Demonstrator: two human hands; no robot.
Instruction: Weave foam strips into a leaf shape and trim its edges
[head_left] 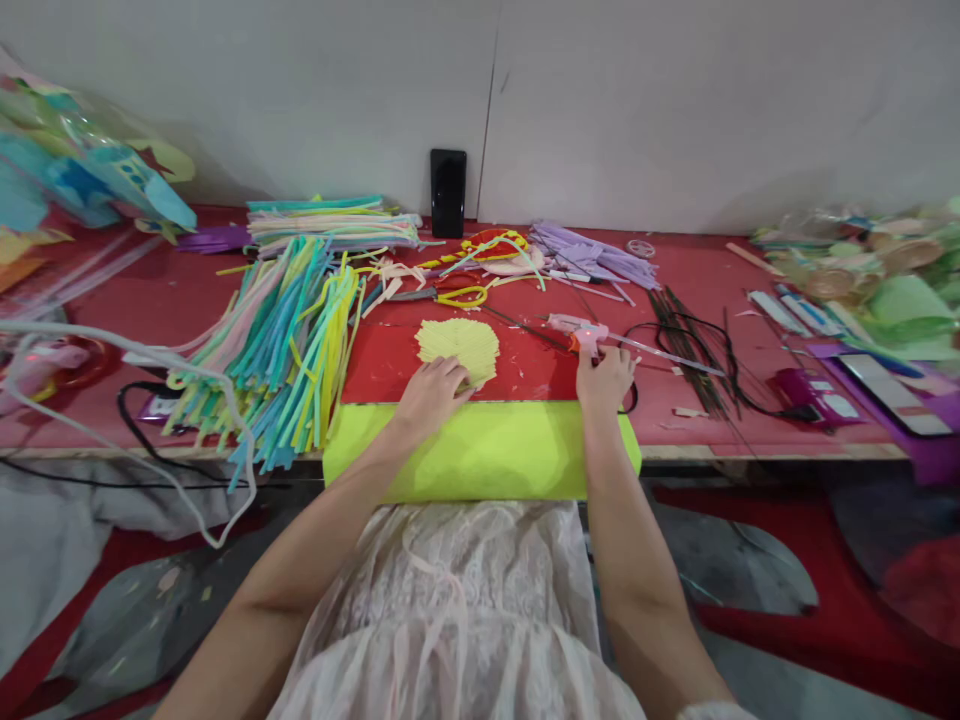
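Note:
My left hand (431, 397) is at the lower edge of a pale yellow ribbed piece (459, 340), fingers closed on it; its fingertips are partly hidden. That piece, apparently made of strips laid side by side, lies flat on a red board (529, 360). To the right, my right hand (606, 378) is wrapped around a pink hot glue gun (586, 332), with a small red light showing on it. A clear glue stick (679, 360) lies beside or sticks out behind the gun; I cannot tell which. Bright yellow-green material (487, 455) hangs over the table edge below the board.
Bundles of coloured pipe cleaners (270, 350) are heaped on the left, with purple ones (592, 252) at the back. Yellow-handled scissors (459, 296) lie behind the board. A black phone (448, 193) leans on the wall. Dark wire stems (694, 350) and a black cable (765, 408) lie rightward.

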